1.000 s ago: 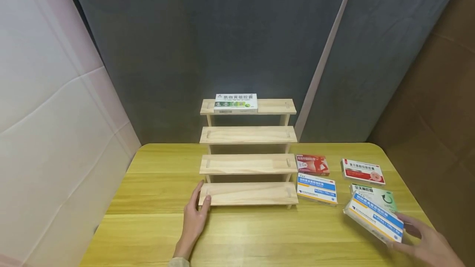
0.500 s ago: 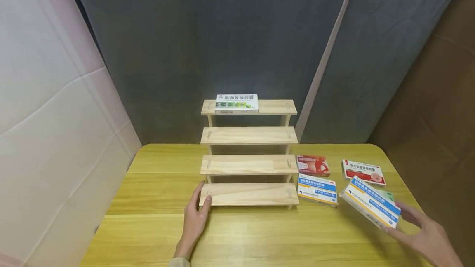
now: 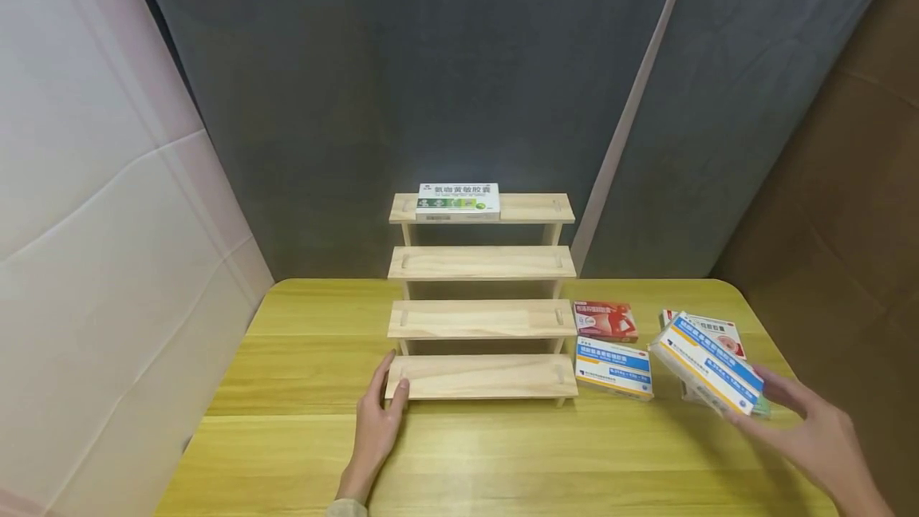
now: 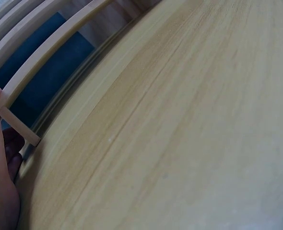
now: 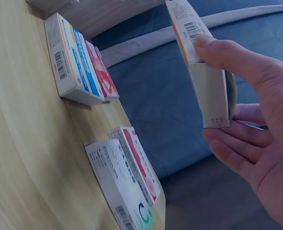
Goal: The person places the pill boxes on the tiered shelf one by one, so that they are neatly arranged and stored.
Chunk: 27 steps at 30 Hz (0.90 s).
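My right hand holds a white, blue and orange medicine box by its right end, tilted, above the table. In the right wrist view the thumb lies on the box's barcode side and the fingers are on the opposite side. My left hand grips the left end of the lowest step of a four-tier wooden display stand, thumb at the front edge. The left wrist view has its fingers beside the stand's leg. A white and green medicine box lies on the top step, left of centre.
Right of the stand lie a red medicine box and a second blue and white one. Partly behind the held box are a white and red box and a white and green box. A grey curtain hangs behind the table.
My right hand has carried the blue and white medicine box up and slightly left in the head view, so it now overlaps the white and red box. The left hand keeps its place on the stand.
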### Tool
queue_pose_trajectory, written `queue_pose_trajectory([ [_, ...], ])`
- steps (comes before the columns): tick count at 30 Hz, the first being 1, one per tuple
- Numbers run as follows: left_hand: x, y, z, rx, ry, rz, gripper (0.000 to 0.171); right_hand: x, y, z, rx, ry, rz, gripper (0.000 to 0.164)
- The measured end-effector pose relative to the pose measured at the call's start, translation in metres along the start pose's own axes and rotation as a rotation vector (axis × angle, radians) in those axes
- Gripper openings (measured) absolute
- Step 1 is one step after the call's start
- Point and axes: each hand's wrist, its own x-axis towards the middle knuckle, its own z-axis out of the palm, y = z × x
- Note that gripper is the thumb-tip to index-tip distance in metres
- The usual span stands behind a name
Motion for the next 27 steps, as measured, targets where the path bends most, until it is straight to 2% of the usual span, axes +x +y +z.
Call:
queue_pose_trajectory([
  [6, 0.001, 0.001, -0.001, 0.001, 0.011, -0.010, 0.054, 0.011, -0.015, 0.004, 0.031, 0.089, -0.049, 0.082],
  [14, 0.001, 0.003, 0.000, 0.000, 0.013, 0.018, 0.053, 0.020, -0.027, 0.006, 0.048, 0.134, -0.070, 0.082],
  [21, -0.002, 0.002, 0.002, 0.002, 0.023, 0.020, 0.052, 0.035, -0.040, 0.003, 0.056, 0.226, -0.182, 0.082],
  [27, -0.001, 0.000, 0.000, 0.008, 0.025, 0.006, 0.053, 0.058, -0.056, -0.004, 0.108, 0.221, -0.270, 0.086],
])
